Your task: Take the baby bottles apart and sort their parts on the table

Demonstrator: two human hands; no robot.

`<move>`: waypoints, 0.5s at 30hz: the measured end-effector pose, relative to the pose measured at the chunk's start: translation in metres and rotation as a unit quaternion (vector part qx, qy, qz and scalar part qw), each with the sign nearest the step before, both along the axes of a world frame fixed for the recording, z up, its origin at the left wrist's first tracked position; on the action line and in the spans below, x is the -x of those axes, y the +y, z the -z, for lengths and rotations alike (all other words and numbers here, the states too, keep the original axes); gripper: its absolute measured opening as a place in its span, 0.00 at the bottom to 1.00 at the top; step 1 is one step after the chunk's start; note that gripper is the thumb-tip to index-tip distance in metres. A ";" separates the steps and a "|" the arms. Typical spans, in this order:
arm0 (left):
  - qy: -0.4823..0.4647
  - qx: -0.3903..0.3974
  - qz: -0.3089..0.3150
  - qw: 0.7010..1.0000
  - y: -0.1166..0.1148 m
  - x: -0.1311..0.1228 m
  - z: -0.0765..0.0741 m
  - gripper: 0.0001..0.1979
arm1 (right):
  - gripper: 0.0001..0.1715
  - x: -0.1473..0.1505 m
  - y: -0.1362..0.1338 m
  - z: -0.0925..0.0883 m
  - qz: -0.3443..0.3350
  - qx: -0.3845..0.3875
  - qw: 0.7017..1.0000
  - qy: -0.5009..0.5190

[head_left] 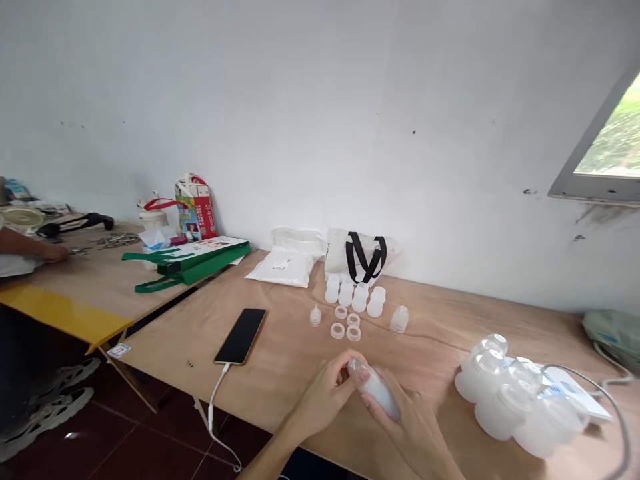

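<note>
Where the desk meets its near edge, the left hand and right hand share a closed grip on a small plastic bottle, with bare wood open toward the phone. The bottle's lower end hides in the right palm; loose rings lie beyond, and capped bottles crowd the right.

Your left hand and right hand are bare, with slim fingers and short, plain nails; both forearms show uncovered down to the lower edge.
</note>
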State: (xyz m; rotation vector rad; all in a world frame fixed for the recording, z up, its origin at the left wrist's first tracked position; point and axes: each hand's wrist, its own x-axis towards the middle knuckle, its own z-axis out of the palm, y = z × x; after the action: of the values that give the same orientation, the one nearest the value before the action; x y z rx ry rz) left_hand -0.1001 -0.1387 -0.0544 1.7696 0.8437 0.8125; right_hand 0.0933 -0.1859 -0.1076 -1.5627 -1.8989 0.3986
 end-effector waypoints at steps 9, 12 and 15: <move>-0.076 0.022 -0.044 0.996 -0.020 -0.007 -0.002 0.21 | 0.28 0.000 -0.010 -0.033 -0.056 0.066 0.981 0.174; -0.107 0.020 -0.041 0.993 -0.025 -0.015 -0.008 0.22 | 0.26 -0.006 -0.014 -0.044 -0.116 0.176 0.932 0.295; -0.133 0.005 -0.020 0.991 -0.027 -0.026 -0.018 0.23 | 0.27 -0.014 -0.018 -0.047 -0.166 0.228 0.866 0.414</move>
State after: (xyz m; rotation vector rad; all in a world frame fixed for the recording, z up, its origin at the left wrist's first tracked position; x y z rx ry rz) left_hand -0.0736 -0.1653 -0.0363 1.5947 0.7067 1.0427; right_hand 0.1075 -0.2043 -0.0602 -1.0160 -1.4006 1.4949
